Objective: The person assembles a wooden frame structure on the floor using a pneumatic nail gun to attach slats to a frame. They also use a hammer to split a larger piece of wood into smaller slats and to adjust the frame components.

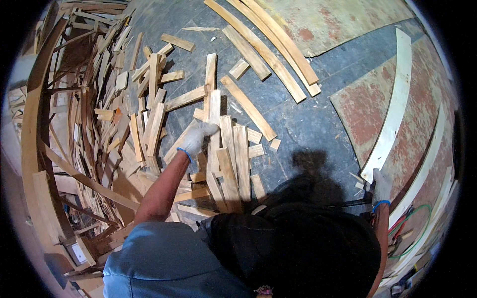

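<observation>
My left hand [198, 137], in a white knit glove with a blue cuff, is closed on a narrow pale wooden plank [214, 107]. Its thumb lies across the plank's face. Around it several short planks [242, 159] lie in a loose, overlapping heap. At the right, my right hand [381, 185], gloved the same way, is beside the lower end of a long, pale wooden board [390, 107]. Its fingers are partly hidden, so whether it grips the board is unclear. A dark narrow shape shows next to this hand, too shadowed to name.
A large stack of scrap wood [92, 109] fills the left side behind a wooden frame [37, 109]. Long strips [271, 47] lie on the grey floor ahead. Worn reddish sheets [367, 104] cover the floor at right, near a green cord [428, 223].
</observation>
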A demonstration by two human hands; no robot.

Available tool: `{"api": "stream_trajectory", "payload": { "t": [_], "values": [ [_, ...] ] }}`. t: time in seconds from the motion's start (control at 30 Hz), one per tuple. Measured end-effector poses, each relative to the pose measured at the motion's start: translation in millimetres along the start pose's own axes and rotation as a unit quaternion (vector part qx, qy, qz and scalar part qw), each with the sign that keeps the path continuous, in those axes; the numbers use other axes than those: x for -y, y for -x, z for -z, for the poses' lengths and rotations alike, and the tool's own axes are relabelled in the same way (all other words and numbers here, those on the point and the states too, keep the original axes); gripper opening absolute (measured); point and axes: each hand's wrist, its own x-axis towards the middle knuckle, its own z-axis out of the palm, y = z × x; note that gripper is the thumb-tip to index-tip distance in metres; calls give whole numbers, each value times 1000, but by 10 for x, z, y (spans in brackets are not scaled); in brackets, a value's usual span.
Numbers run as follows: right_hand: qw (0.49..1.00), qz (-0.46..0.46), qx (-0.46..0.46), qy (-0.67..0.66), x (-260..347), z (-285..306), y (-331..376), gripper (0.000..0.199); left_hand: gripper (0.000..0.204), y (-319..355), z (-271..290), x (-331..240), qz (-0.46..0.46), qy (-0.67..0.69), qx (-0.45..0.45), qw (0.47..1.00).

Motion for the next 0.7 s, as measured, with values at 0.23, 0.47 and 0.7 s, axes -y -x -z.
{"api": "stream_trajectory", "payload": {
  "t": [0.23, 0.47, 0.7],
  "values": [
    [999, -7, 20, -29, -125, -24, -53, 24, 29, -225, -96, -904, -109, 184, 60, 975],
    [997, 3, 20, -76, -115, -25, -14, 26, 17, -582, -1605, -1546, -161, 91, 206, 961],
    [998, -8, 63, -23, -11, 78, 29, 41, 15, -324, -3579, -1548, -127, 3, 303, 944]
  ]
}}
